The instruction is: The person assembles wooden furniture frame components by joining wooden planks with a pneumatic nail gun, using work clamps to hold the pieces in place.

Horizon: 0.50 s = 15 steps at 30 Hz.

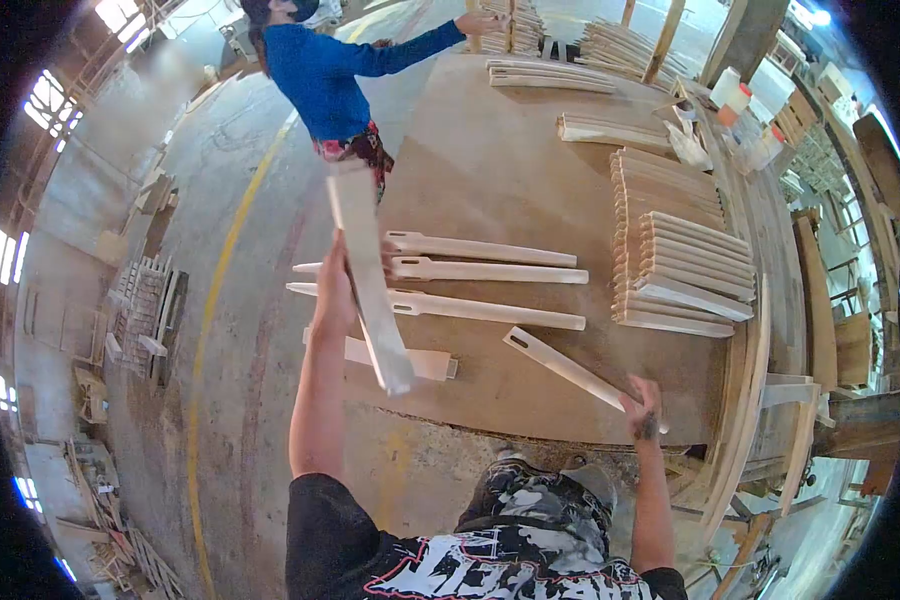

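Observation:
My left hand (336, 298) is closed around a pale wooden board (368, 275), raised above the table's near left part and slightly blurred. My right hand (645, 408) grips the near end of a wooden slat (568, 370) with a slot at its far end; this slat lies low and slanted over the table. Between and beyond the hands, several slotted, tapering slats (490, 305) lie side by side on the brown tabletop (460, 185). Under the raised board is another flat wooden piece (425, 363), partly hidden by it.
Stacked slats (685, 260) sit at the table's right, with more slat bundles (550, 77) at the far end. Bottles (735, 105) and a plastic bag (688, 145) stand near a wooden post. A person in a blue top (320, 80) is at the far left side, one arm outstretched.

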Motion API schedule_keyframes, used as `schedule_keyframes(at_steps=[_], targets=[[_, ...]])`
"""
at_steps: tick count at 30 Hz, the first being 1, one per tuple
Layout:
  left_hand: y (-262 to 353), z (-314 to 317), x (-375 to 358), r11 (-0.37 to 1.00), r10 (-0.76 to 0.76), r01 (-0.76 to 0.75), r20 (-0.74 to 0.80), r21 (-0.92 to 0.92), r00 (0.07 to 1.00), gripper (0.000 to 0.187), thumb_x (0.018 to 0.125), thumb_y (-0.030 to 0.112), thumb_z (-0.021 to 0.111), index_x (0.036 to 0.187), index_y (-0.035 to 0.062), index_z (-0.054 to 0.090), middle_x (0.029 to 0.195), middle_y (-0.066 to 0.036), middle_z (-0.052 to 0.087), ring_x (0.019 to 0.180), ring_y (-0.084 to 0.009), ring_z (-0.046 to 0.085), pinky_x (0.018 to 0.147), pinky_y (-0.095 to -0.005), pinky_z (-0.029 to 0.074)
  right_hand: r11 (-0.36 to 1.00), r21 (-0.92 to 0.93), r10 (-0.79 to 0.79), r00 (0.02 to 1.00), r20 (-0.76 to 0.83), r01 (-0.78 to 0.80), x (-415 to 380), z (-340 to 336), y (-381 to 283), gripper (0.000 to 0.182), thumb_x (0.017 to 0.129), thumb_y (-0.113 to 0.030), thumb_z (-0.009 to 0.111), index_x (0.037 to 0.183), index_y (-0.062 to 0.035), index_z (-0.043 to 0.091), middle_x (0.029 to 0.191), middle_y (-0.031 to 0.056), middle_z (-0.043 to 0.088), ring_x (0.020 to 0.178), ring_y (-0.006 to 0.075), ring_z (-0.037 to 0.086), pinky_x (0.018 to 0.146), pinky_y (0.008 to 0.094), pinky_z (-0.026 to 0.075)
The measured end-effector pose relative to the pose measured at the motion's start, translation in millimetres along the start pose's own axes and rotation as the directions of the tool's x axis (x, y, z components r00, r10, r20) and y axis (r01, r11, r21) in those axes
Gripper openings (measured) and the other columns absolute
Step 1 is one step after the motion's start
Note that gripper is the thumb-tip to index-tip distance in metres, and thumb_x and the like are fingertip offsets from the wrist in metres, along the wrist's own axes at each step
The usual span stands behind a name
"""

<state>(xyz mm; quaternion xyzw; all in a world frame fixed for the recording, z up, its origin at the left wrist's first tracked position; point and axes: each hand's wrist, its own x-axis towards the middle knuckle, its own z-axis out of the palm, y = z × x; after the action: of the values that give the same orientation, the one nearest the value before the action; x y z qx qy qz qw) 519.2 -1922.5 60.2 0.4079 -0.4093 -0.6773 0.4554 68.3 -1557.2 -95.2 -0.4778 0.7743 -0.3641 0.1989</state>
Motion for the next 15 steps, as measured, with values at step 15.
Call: schedule_keyframes(at_steps=[15], targets=[[-65, 85, -139, 0.198, 0.289, -0.39, 0.327, 0.899, 0.9, 0.035, 0.104, 0.033, 0.058, 0.103, -0.0008, 0.068, 0.085, -0.015, 0.067, 0.076, -0.0221, 0.065, 0.068, -0.0365, 0.05, 0.391, 0.711, 0.043, 0.783, 0.62, -0.585, 63, 129, -163, 0.051, 0.089, -0.029, 0.08, 0.131, -0.0058, 0.061, 0.115, 0.0059, 0.067, 0.104, 0.0186, 0.067, 0.09, 0.038, 0.059]])
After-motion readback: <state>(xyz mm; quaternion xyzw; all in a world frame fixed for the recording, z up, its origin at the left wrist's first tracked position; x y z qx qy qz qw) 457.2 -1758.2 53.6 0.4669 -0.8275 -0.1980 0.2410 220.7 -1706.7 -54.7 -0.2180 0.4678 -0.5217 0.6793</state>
